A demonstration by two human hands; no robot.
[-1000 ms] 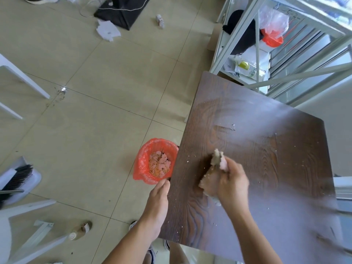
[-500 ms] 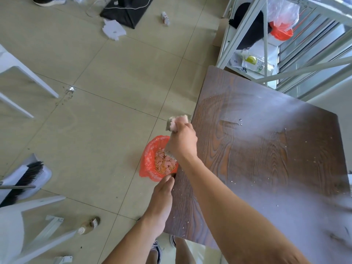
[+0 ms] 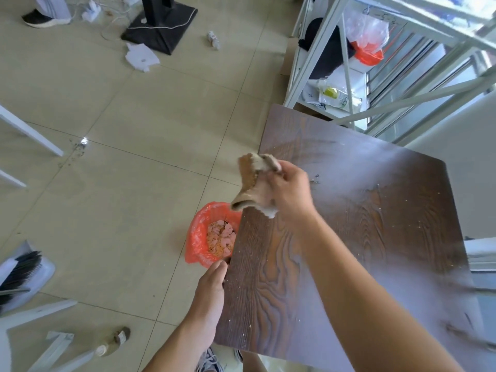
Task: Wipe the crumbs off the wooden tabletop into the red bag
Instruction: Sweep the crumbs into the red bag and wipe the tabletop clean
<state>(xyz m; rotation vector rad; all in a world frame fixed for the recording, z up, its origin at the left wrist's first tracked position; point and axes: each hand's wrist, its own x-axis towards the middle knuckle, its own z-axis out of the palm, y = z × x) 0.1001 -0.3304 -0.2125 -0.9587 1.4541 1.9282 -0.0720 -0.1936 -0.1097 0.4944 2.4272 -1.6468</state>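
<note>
The dark wooden tabletop fills the right half of the head view, with pale crumbs scattered over its right part. My right hand grips a beige cloth, which hangs in the air at the table's left edge. Just below it on the floor stands the red bag, open and holding pink and orange scraps. My left hand rests against the table's left edge near the bag, fingers together and holding nothing.
A white metal shelf frame with bags stands behind the table. On the tiled floor lie a black stand base, paper scraps, a small bottle, and a brush in a dustpan at left. White chair legs cross the left side.
My right hand swept the cloth from the table's middle off the left edge over the bag, then lifted it back up toward the table. My left hand stayed at the edge.
</note>
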